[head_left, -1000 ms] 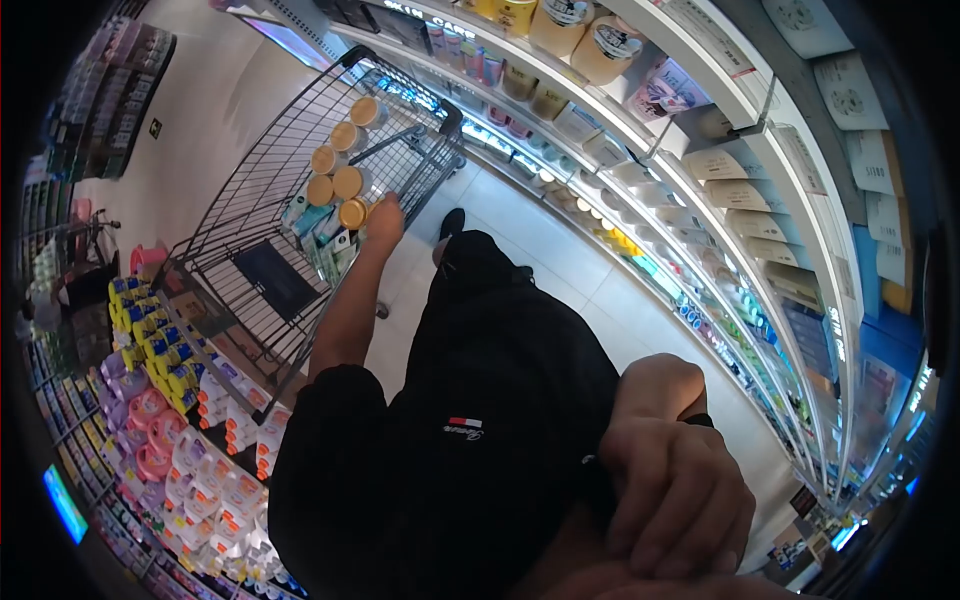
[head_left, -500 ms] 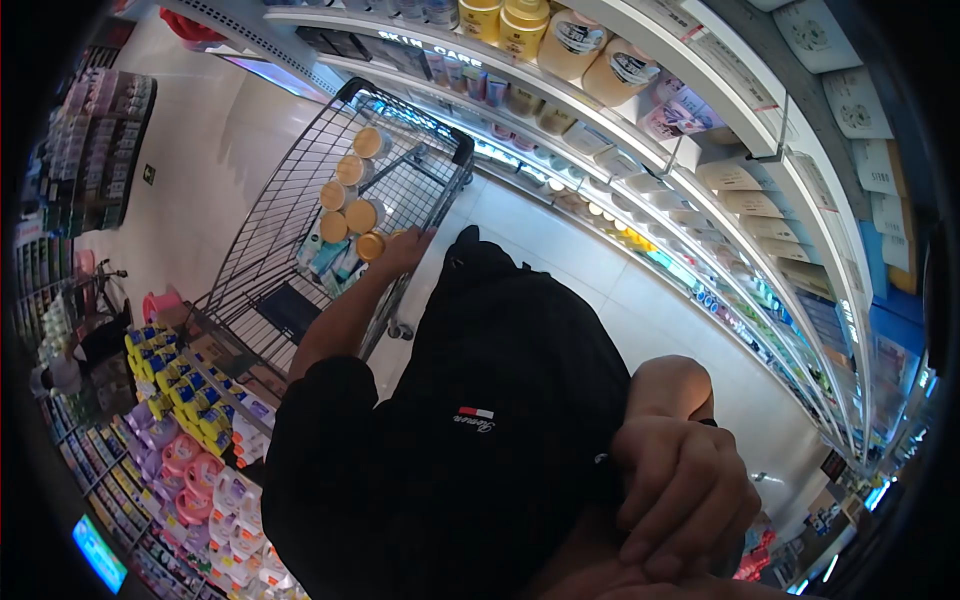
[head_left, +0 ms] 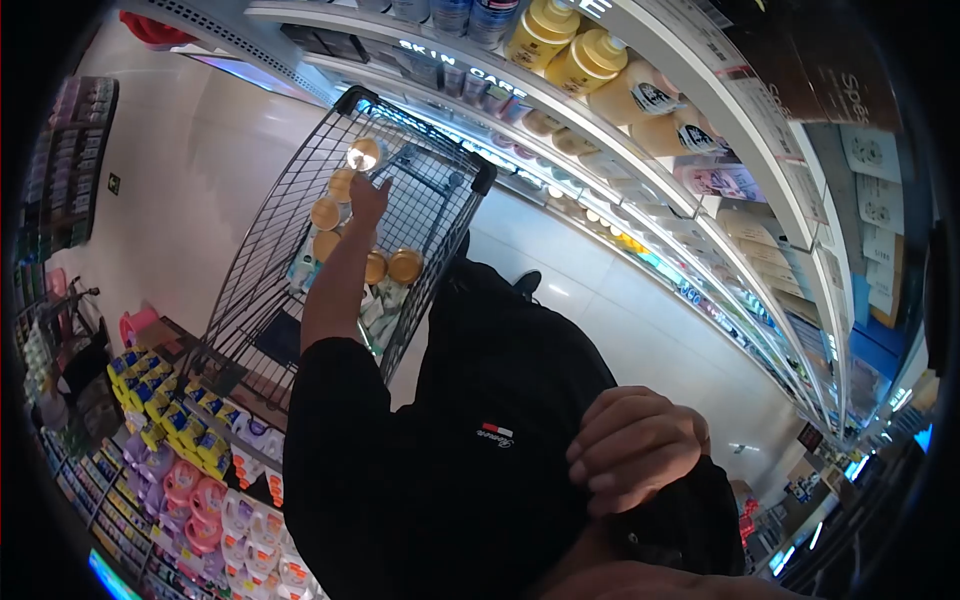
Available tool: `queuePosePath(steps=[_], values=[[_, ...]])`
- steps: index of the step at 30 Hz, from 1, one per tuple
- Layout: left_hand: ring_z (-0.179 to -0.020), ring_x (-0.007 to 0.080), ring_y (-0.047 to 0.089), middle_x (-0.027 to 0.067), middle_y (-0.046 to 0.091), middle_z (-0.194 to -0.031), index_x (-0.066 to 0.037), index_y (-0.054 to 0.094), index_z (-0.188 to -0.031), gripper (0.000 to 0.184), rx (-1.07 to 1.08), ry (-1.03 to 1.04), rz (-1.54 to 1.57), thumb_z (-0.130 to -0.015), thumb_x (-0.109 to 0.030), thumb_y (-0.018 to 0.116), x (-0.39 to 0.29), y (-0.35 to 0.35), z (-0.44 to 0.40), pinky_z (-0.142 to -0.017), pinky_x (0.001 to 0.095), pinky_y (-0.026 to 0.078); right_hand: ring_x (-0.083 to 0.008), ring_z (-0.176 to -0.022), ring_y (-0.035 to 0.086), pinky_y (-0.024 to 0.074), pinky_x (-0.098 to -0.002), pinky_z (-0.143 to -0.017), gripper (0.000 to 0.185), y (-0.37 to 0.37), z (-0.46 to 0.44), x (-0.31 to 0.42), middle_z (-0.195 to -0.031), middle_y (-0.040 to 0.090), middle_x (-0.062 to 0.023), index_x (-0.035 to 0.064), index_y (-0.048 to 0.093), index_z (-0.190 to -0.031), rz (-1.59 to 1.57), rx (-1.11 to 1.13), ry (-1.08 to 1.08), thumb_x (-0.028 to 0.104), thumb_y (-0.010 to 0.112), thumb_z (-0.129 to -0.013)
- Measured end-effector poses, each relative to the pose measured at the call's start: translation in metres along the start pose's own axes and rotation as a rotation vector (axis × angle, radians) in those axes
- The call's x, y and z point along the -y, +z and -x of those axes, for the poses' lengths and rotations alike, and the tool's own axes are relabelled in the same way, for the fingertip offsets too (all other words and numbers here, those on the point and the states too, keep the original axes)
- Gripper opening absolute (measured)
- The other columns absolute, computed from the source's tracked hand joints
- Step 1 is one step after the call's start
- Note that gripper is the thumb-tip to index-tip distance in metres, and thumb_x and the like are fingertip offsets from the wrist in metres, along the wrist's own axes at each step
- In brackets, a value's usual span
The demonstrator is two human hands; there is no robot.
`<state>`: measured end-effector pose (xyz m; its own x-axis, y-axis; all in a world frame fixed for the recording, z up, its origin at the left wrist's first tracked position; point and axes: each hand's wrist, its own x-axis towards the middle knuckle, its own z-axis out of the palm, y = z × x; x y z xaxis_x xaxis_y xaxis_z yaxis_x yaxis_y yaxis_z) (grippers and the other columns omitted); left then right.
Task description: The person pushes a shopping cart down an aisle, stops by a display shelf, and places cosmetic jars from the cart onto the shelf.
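Observation:
A wire shopping cart (head_left: 412,215) holds several jars with pale tan lids and some pale packages (head_left: 380,320). Inside it, my left hand (head_left: 368,203) reaches over the row of jars, thumb and fingers apart, beside one lidded jar (head_left: 341,185). The farthest jar (head_left: 364,154) lies just beyond the fingertips. Two jars (head_left: 404,267) sit on the near side of my left forearm. My right hand (head_left: 637,447) is raised in front of my black shirt with its fingers curled closed; the inside of its grip is hidden.
Lit shelves (head_left: 640,155) with yellow pump bottles (head_left: 586,63), tubs and boxes curve along the right. At the lower left stand yellow-capped containers (head_left: 170,410) and pink bottles (head_left: 195,500). A dark stocked rack (head_left: 75,165) is at the far left. The floor is pale tile (head_left: 540,245).
My left hand has moved from the cart's near side edge to the jars inside and opened. A jar by the near side now shows farther right. My right hand has shifted slightly up and left.

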<state>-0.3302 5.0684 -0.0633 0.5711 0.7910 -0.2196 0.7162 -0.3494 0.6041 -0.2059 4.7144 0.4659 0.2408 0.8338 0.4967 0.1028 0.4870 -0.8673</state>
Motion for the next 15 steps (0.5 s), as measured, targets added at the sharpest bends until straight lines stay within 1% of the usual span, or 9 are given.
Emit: queuePosePath(steps=[3,5,6,8,9,10,12,13,15], values=[[-0.118,0.0449,0.054,0.0307,0.054,-0.122,0.01,0.044,-0.125,0.083,0.042,-0.069,-0.023,-0.077,-0.045,0.083,0.017,0.017,-0.05,-0.103,0.0471,0.045,-0.0262,-0.09,0.068,0.0541,-0.0343,-0.07,0.036,0.004,-0.007,-0.015,-0.103,0.069,-0.0158,-0.0021,0.065,-0.113,0.013,0.042,0.148,0.015,0.08,-0.086],[-0.121,0.0399,0.054,0.0263,0.052,-0.128,0.008,0.043,-0.13,0.09,0.015,-0.197,-0.16,-0.074,-0.049,0.084,0.009,0.014,-0.068,-0.102,0.047,0.046,-0.0263,-0.09,0.068,0.0539,-0.0348,-0.07,0.036,0.008,-0.013,-0.023,-0.103,0.069,-0.0158,-0.0021,0.065,-0.113,0.017,0.02,0.182,0.015,0.08,-0.086],[-0.121,0.0399,0.054,0.0263,0.052,-0.128,0.008,0.043,-0.13,0.09,0.025,-0.192,-0.154,-0.074,-0.049,0.084,0.002,0.011,-0.074,-0.102,0.047,0.046,-0.0263,-0.09,0.068,0.0536,-0.0353,-0.07,0.036,0.01,-0.015,-0.027,-0.104,0.069,-0.0158,-0.0021,0.065,-0.114,0.016,0.004,0.206,0.014,0.08,-0.086],[-0.128,0.0341,0.05,0.0187,0.048,-0.137,0.006,0.04,-0.136,0.096,0.104,-0.44,-0.28,-0.075,-0.055,0.082,-0.021,-0.002,-0.079,-0.102,0.0492,0.046,-0.0265,-0.089,0.068,0.0534,-0.0357,-0.07,0.036,0.013,-0.02,-0.036,-0.104,0.069,-0.016,-0.0022,0.065,-0.114,-0.005,0.011,0.248,0.014,0.08,-0.086],[-0.136,0.0307,0.043,0.0147,0.04,-0.148,0.006,0.035,-0.143,0.105,0.192,-0.494,-0.347,-0.074,-0.062,0.078,-0.022,-0.005,-0.087,-0.108,0.0532,0.039,-0.0266,-0.089,0.068,0.0532,-0.036,-0.07,0.036,0.015,-0.022,-0.04,-0.104,0.069,-0.0161,-0.0022,0.065,-0.115,-0.035,0.025,0.282,0.014,0.079,-0.086],[-0.136,0.0307,0.043,0.0147,0.04,-0.148,0.006,0.035,-0.143,0.105,0.204,-0.49,-0.342,-0.074,-0.062,0.078,-0.015,0.0,-0.093,-0.108,0.0532,0.039,-0.0266,-0.089,0.068,0.0532,-0.036,-0.07,0.036,0.018,-0.024,-0.045,-0.104,0.069,-0.0161,-0.0022,0.065,-0.115,-0.027,0.022,0.292,0.014,0.079,-0.086],[-0.138,0.0326,0.044,0.0181,0.045,-0.147,0.004,0.036,-0.143,0.113,0.202,-0.517,-0.394,-0.067,-0.071,0.075,0.01,0.015,-0.105,-0.108,0.0512,0.04,-0.0267,-0.087,0.068,0.0527,-0.0348,-0.07,0.036,0.022,-0.026,-0.052,-0.1,0.071,-0.0169,-0.0028,0.064,-0.114,-0.059,0.001,0.346,0.019,0.077,-0.089],[-0.139,0.0345,0.043,0.0196,0.045,-0.147,0.007,0.033,-0.144,0.117,0.324,-0.495,-0.348,-0.068,-0.073,0.073,0.013,0.011,-0.114,-0.111,0.053,0.035,-0.0267,-0.087,0.068,0.0527,-0.0348,-0.07,0.036,0.022,-0.027,-0.055,-0.1,0.071,-0.0169,-0.0028,0.064,-0.114,-0.058,0.001,0.354,0.019,0.077,-0.089],[-0.139,0.0348,0.043,0.0201,0.045,-0.147,0.008,0.033,-0.144,0.118,0.313,-0.497,-0.403,-0.068,-0.073,0.073,0.012,0.017,-0.113,-0.112,0.0539,0.034,-0.0272,-0.087,0.068,0.0528,-0.035,-0.07,0.036,0.022,-0.03,-0.061,-0.1,0.071,-0.0177,-0.0037,0.063,-0.114,-0.067,-0.03,0.376,0.02,0.076,-0.09]])
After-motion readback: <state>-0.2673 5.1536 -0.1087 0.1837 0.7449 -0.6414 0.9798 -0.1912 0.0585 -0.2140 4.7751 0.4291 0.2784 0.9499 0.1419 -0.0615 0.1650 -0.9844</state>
